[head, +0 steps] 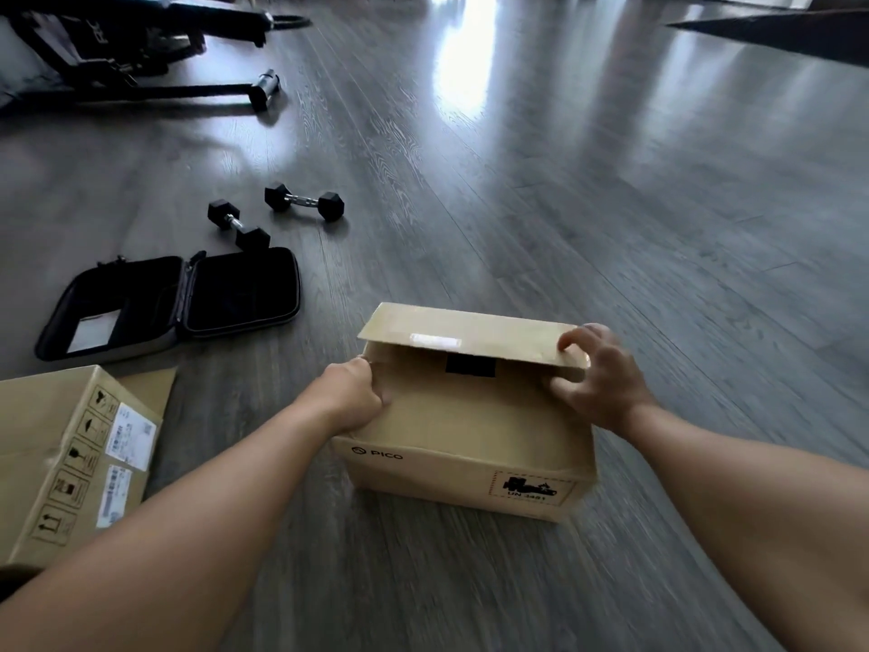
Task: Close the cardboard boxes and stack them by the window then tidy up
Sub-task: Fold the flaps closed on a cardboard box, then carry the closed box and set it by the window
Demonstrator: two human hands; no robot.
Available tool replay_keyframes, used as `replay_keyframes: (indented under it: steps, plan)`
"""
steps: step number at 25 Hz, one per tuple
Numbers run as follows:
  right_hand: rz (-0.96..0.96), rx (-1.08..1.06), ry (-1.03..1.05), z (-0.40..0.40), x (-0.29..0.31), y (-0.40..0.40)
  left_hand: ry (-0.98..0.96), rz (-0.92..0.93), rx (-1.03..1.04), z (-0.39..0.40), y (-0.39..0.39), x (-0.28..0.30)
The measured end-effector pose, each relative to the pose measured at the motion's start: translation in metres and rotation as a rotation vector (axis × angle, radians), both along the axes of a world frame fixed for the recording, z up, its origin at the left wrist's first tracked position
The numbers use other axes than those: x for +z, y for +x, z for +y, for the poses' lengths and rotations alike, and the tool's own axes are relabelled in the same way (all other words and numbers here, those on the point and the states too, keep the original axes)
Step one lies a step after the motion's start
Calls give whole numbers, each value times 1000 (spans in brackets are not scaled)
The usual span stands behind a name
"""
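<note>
Head view: at six o'clock on the grey wood-plank floor (611, 190) sits a brown cardboard box (465, 444) — far flap part-lowered. The right hand (599, 376) pinches that flap's three-o'clock corner, fingers spread; the left hand (352, 397), fingers curled, grips the nine-o'clock edge.

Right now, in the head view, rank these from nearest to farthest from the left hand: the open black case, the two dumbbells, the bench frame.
From the left hand, which grips the box:
1. Open black case, on the floor to the left.
2. Two dumbbells, just beyond the case; too close to each other to rank.
3. Bench frame, far top left.
</note>
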State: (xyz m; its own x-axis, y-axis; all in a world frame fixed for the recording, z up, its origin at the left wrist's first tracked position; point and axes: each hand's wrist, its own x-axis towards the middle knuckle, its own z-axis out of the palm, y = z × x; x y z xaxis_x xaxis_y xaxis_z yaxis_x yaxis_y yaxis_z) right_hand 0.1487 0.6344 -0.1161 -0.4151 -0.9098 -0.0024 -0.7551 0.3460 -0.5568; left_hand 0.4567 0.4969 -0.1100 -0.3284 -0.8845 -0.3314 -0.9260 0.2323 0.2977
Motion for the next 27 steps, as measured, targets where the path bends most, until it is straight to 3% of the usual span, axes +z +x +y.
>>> replay_keyframes:
  steps: [4, 8, 12, 19, 23, 27]
  plan:
    - [153, 45, 194, 6, -8, 12, 38, -21, 61, 2, 7, 6]
    - [184, 8, 390, 1, -12, 18, 148, 161, 50, 3, 15, 7]
    - [32, -66, 280, -13, -9, 31, 79, 310, 71, 10, 5, -4]
    - [-5, -40, 171, -38, -3, 55, -153, 235, 142, -3, 16, -3]
    - [16, 21, 77, -69, 18, 79, -200, 257, 219, -24, 45, 20]
    - [8, 59, 42, -90, 76, 111, -214, 213, 280, -27, 76, 73]
